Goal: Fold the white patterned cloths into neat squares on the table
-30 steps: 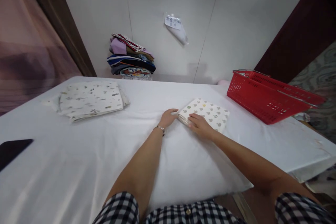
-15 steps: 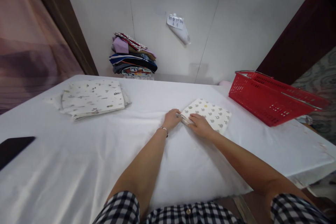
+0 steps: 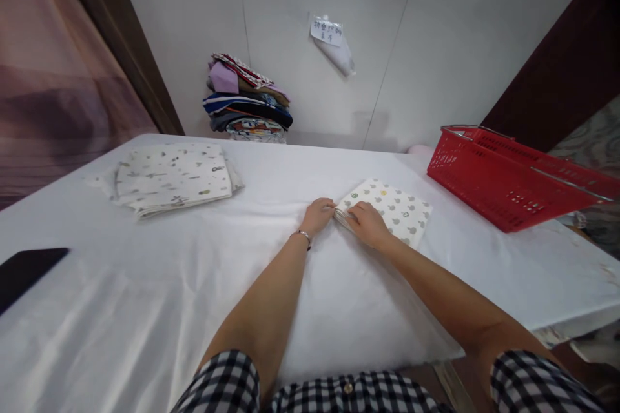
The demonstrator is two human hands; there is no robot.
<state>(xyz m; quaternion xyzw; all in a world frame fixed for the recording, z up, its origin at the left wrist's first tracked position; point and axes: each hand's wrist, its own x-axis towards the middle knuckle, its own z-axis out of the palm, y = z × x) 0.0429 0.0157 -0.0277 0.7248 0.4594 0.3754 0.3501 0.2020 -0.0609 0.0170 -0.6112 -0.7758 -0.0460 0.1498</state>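
A folded white cloth (image 3: 400, 203) with grey round motifs and a few green and yellow ones lies right of centre, its layered edge turned toward me. My left hand (image 3: 318, 216), with a bracelet at the wrist, pinches the cloth's left corner between closed fingers. On the near edge, my right hand (image 3: 371, 224) grips the layers, its fingertips partly hidden by the fold. Both hands are close together, low over the tabletop. Farther left lies another folded white cloth (image 3: 174, 174), printed with small grey and green figures, touched by neither hand.
A white-covered table (image 3: 232, 271) stretches in front of me. On its right side stands a red plastic basket (image 3: 513, 181) with metal handles. Stacked fabrics (image 3: 249, 100) rise behind the far edge. A dark flat object (image 3: 31, 271) lies at left. Some plastic with a paper label (image 3: 327, 32) hangs on the wall.
My left fingers have shifted slightly at the corner, and the layered edge looks flatter and more closed. My right hand keeps its hold near the same spot. The view has moved a little.
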